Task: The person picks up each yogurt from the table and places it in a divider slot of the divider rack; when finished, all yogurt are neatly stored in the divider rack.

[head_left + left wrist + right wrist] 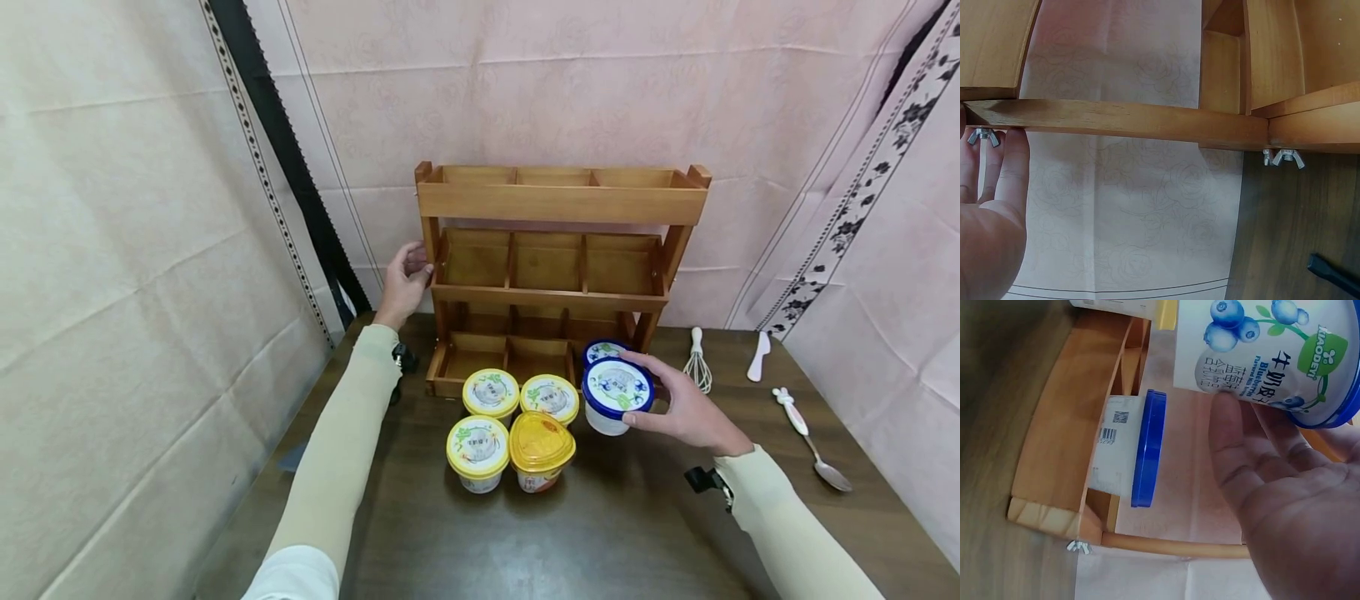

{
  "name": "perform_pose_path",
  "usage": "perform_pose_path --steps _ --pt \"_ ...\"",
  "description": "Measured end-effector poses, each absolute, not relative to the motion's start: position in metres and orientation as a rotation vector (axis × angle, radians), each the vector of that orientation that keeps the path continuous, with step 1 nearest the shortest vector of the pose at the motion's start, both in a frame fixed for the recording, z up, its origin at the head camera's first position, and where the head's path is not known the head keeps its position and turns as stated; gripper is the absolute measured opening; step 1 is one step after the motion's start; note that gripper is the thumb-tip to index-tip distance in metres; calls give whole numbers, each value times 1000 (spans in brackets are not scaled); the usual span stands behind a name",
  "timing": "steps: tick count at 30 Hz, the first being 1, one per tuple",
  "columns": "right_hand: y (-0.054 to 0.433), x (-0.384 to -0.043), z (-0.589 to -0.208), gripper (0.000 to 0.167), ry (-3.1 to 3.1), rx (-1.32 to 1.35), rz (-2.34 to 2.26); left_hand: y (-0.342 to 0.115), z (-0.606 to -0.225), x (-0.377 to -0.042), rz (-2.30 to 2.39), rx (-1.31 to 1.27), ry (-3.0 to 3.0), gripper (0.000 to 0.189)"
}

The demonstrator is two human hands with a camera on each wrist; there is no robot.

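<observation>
My right hand [686, 408] grips a white tub with a blue lid [618, 387]. Blueberries and the word "Blueberry" show on the tub's side [1254, 356] in the right wrist view. Behind it, a second blue-lidded tub [1125, 447] sits in the bottom tier's right compartment of a wooden three-tier shelf [555, 204]. At the shelf's left upright, my left hand [405, 279] touches the wood; its fairly straight fingers [1013, 162] reach the post beside a wing nut [984, 136]. Its thumb is mostly hidden.
Several yellow-lidded tubs [477, 446] stand before the shelf, one with a domed yellow lid [542, 442]. On the table's right lie a whisk [697, 367], a white-handled spreader [759, 357] and a spoon [813, 442]. Patterned cloth [570, 100] hangs behind.
</observation>
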State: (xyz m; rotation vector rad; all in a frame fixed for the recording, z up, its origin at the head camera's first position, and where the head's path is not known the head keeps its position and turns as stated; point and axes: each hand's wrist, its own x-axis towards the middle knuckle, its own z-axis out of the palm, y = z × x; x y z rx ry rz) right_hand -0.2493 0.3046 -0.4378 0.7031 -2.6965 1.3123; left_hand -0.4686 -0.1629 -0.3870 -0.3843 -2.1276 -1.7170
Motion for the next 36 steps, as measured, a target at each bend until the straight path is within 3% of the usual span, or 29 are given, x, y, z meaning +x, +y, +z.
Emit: perform_pose_path --steps 36 --pt "253 -322 -432 96 -2638 520 1405 -167 -388 -468 -1731 -455 -2081 44"
